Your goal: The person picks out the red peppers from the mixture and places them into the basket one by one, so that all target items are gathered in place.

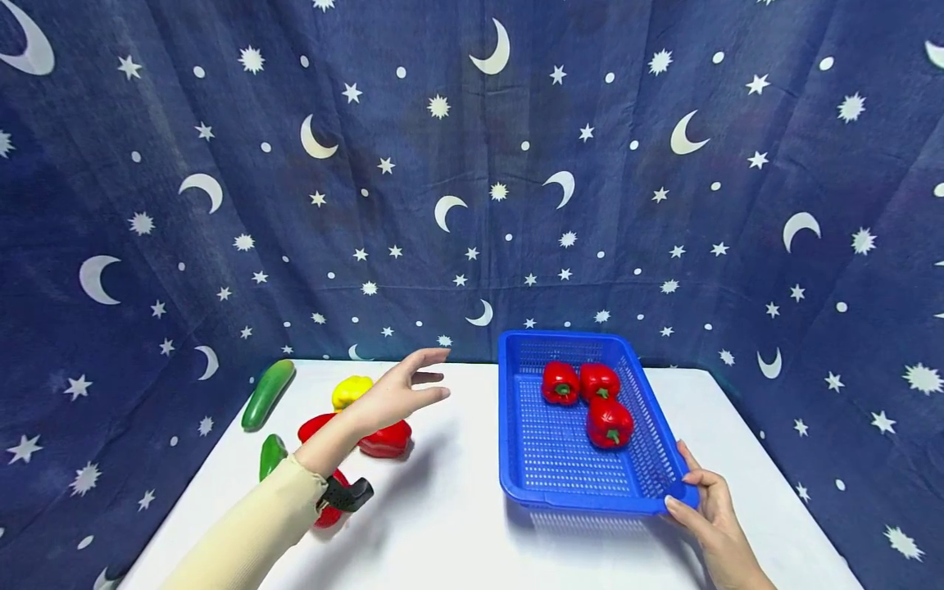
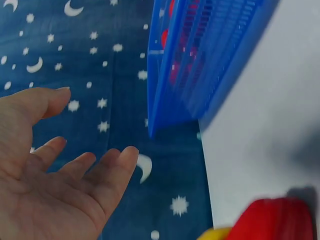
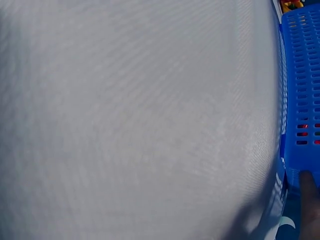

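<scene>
A blue perforated plastic basket (image 1: 575,501) contains three red bell peppers (image 1: 609,423). My right hand (image 1: 710,510) grips its near right corner, thumb over the rim and fingers on the outer side. At the edge of the right wrist view, one finger (image 3: 309,200) lies against the basket wall. My left hand (image 1: 398,397) hovers over the vegetables left of the basket with nothing in it, thumb and fingers spread apart. Beneath it lie red peppers (image 1: 387,441) and a yellow pepper (image 1: 352,391), partly hidden by the hand and forearm.
A cucumber (image 1: 269,395) lies near the table's left edge. Another green vegetable (image 1: 272,453) and a red one (image 1: 328,516) are partly covered by the left sleeve. A dark blue cloth (image 1: 472,164) with moons and stars hangs behind and beside the white table (image 1: 450,524).
</scene>
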A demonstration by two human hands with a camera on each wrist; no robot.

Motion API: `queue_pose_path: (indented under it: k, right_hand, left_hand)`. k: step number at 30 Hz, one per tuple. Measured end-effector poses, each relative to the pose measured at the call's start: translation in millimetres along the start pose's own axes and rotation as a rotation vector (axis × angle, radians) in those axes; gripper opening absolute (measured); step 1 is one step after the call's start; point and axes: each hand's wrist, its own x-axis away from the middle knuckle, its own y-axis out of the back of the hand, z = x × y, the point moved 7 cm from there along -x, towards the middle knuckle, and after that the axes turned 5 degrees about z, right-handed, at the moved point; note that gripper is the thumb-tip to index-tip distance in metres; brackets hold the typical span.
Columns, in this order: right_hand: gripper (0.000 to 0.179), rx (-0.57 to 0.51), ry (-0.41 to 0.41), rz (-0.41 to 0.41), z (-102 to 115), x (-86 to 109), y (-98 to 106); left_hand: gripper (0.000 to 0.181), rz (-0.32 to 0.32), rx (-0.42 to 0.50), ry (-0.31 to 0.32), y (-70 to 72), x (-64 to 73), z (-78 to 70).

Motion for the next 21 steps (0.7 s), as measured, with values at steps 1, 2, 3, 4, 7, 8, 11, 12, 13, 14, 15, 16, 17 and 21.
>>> queue_pose_path:
  k: [1,2,3,4,7,8,11,12,13,14,15,16,17,21]
  right_hand:
    - [0.034,-0.001,-0.009,0.000,-0.7,-0.1,0.4]
    - [0.034,-0.001,-0.018,-0.002,-1.5,-0.2,0.9]
    - [0.034,0.000,-0.028,-0.003,-2.2,-0.4,1.2]
    - [0.035,0.002,-0.035,-0.005,-2.8,-0.7,1.3]
    - [0.035,0.006,-0.053,-0.005,-4.1,-1.4,1.0]
    - [0.035,0.009,-0.056,-0.006,-4.3,-1.4,1.0]
    - [0.034,0.008,-0.057,-0.008,-4.1,-1.5,0.5]
    - [0.034,0.006,-0.055,-0.009,-3.9,-1.4,0.3]
    - [0.034,0.003,-0.050,-0.010,-3.5,-1.3,0.2]
    - [0.034,-0.001,-0.044,-0.010,-3.2,-1.2,0.0]
    - [0.034,-0.006,-0.038,-0.010,-2.9,-1.0,-0.2]
    - [0.033,-0.009,-0.031,-0.009,-2.6,-0.8,-0.3]
    - [0.033,-0.014,-0.023,-0.008,-2.3,-0.6,-0.6]
    - [0.033,-0.023,-0.014,-0.011,-1.9,-0.5,-0.8]
  left_hand:
    - [0.063,-0.010,0.001,0.007,4.9,3.3,2.2]
    - [0.063,-0.020,-0.004,0.011,9.4,6.2,4.3]
    - [0.063,-0.029,-0.016,0.019,13.8,9.1,6.5]
    - [0.064,-0.039,-0.036,0.026,18.0,12.0,8.6]
    - [0.065,-0.073,-0.097,0.043,29.9,20.3,15.1]
    - [0.066,-0.082,-0.121,0.052,33.3,23.0,17.6]
    - [0.067,-0.102,-0.155,0.069,42.1,31.7,25.6]
    - [0.067,-0.108,-0.160,0.073,44.8,34.5,28.4]
    - [0.067,-0.112,-0.168,0.079,47.5,37.7,31.2]
    - [0.068,-0.116,-0.176,0.084,50.3,41.0,34.4]
    - [0.068,-0.120,-0.180,0.088,53.1,44.1,37.5]
    - [0.069,-0.124,-0.186,0.098,55.9,47.3,40.9]
    - [0.070,-0.130,-0.190,0.108,58.8,50.5,44.3]
    - [0.074,-0.140,-0.205,0.145,69.6,61.9,57.6]
